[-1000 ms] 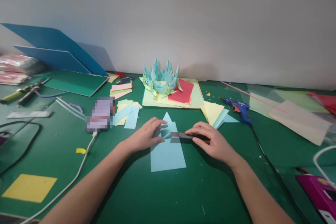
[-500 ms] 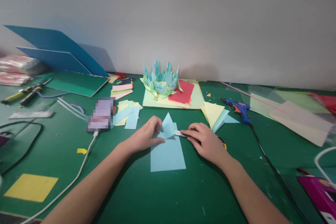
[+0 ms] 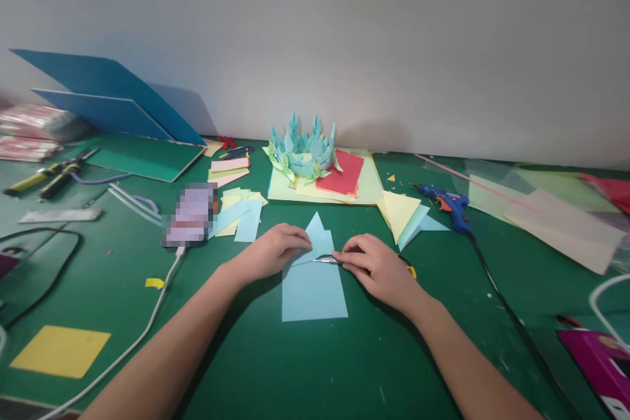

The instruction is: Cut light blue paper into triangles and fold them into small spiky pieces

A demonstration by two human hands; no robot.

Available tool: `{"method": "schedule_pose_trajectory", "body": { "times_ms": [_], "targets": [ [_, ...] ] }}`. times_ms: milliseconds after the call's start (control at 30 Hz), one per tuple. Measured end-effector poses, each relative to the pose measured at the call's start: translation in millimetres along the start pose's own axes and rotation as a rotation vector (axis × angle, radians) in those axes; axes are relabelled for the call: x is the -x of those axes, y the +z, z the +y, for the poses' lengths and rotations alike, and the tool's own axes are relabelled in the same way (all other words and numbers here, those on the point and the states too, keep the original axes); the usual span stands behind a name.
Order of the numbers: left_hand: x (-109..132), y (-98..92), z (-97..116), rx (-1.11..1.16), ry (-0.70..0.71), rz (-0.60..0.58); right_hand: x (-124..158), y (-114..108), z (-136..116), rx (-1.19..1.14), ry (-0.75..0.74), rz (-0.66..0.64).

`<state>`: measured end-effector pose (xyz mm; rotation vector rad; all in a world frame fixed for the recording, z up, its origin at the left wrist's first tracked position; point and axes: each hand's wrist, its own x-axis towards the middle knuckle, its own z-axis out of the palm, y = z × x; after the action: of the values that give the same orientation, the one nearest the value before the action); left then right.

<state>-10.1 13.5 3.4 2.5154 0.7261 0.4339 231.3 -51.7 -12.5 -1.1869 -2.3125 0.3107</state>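
Observation:
A light blue sheet of paper (image 3: 315, 295) lies on the green table in front of me, its upper part folded to a pointed tip. My left hand (image 3: 275, 249) is closed over the folded part, fingertips pressing it down from the left; the thumb is hidden. In my right hand (image 3: 371, 266) is a utility knife, its thin metal blade (image 3: 325, 260) lying across the paper at the fold. A yellow and black end of the knife shows behind the hand. Most of its handle is covered by my fingers.
A blue and green paper crown-like model (image 3: 302, 147) stands on stacked sheets. Right of it are folded yellow and blue papers (image 3: 401, 210) and a blue glue gun (image 3: 455, 207) with its cord. Leftward are paper strips (image 3: 249, 220), a phone (image 3: 191, 213) on a white cable, and pliers (image 3: 62, 174).
The raised paper flap has come down flatter under my left hand, whose fingers have straightened over it. My right hand has brought the knife blade slightly left and down across the sheet.

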Motion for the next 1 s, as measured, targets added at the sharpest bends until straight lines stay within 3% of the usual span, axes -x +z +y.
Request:
{"method": "schedule_pose_trajectory", "body": {
  "times_ms": [167, 400, 1000],
  "targets": [
    [0.7, -1.6, -0.1, -0.024, 0.045, 0.022, 2.0, 0.0, 2.4, -0.018, -0.015, -0.004],
    [0.4, -5.2, 0.9, 0.008, 0.017, 0.005, -1.9, 8.8, 1.6, 0.018, -0.098, 0.044],
    [-0.3, -4.8, -1.2, 0.070, -0.003, -0.016, -13.0, 16.7, -9.3, 0.009, -0.163, 0.016]
  ]
}}
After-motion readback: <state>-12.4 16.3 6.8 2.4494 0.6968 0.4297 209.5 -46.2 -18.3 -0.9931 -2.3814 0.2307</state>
